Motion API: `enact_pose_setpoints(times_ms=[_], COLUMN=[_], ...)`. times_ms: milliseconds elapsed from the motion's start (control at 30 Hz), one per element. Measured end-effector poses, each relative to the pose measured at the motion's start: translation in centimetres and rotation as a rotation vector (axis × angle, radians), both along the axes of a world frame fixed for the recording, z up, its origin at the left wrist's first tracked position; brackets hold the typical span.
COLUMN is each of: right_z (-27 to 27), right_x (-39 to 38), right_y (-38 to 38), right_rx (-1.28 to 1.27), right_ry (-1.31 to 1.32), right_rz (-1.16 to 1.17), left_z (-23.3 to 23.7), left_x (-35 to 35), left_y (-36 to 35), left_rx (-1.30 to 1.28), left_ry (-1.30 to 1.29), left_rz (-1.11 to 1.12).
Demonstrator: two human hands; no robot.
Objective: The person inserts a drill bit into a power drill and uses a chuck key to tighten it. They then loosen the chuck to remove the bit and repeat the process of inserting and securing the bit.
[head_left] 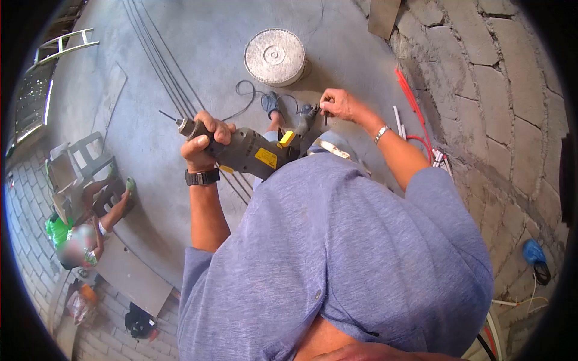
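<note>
My left hand (208, 141) is wrapped around the front of a grey-and-yellow power drill (244, 150), just behind its chuck (188, 127). A thin bit (167, 115) sticks out of the chuck towards the left. The drill lies across in front of my body, its handle (306, 119) pointing up and right. Beside the handle's end, my right hand (340, 105) is closed in a pinch on a small dark rod-like piece (326, 114). Its exact kind is too small to make out.
A lidded white bucket (275, 55) stands on the concrete floor ahead. Dark cables (159, 57) cross the floor. Red tubing (410, 93) and white pipes (441, 160) lie by the block wall (490, 102) at right. A seated person (90, 237) is at left, near a board (133, 274).
</note>
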State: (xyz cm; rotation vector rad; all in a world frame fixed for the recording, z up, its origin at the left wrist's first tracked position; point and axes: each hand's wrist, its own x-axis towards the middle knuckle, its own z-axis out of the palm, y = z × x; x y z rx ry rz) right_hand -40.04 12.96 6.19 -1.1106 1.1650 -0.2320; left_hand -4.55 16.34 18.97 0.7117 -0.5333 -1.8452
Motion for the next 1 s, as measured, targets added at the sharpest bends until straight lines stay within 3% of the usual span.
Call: enact_pose_setpoints(times_ms=[33, 100, 167, 333, 600, 733, 867, 1000], right_z=[0.1, 0.4, 0.5, 0.3, 3.7, 4.4, 3.5, 2.0], right_x=[-0.1, 0.6, 1.3, 3.3, 11.4, 13.0, 13.5, 16.8], right_y=[0.4, 1.7, 1.8, -1.0, -6.5, -7.8, -9.5, -13.2], right_rx=[0.004, 0.297, 0.47, 0.441, 0.261, -0.099, 0.128, 0.195], right_ry=[-0.048, -0.116, -0.167, -0.124, -0.232, -0.257, -0.409, -0.292], right_rz=[-0.082, -0.35, -0.421, -0.362, -0.295, -0.055, -0.082, -0.104], left_z=[0.1, 0.2, 0.4, 2.5, 11.9, 13.5, 13.0, 10.6], left_x=[0.1, 0.2, 0.1, -0.7, 0.5, 1.3, 3.1, 5.2], left_y=[0.1, 0.5, 0.5, -0.1, -0.9, -0.8, -1.1, -4.8], left_rx=[-0.002, -0.035, -0.01, -0.103, -0.297, -0.319, -0.307, -0.296], left_ry=[0.003, 0.0, -0.023, -0.127, -0.358, -0.414, -0.39, -0.36], left_rz=[0.027, 0.048, 0.053, 0.016, 0.029, 0.077, 0.154, 0.167])
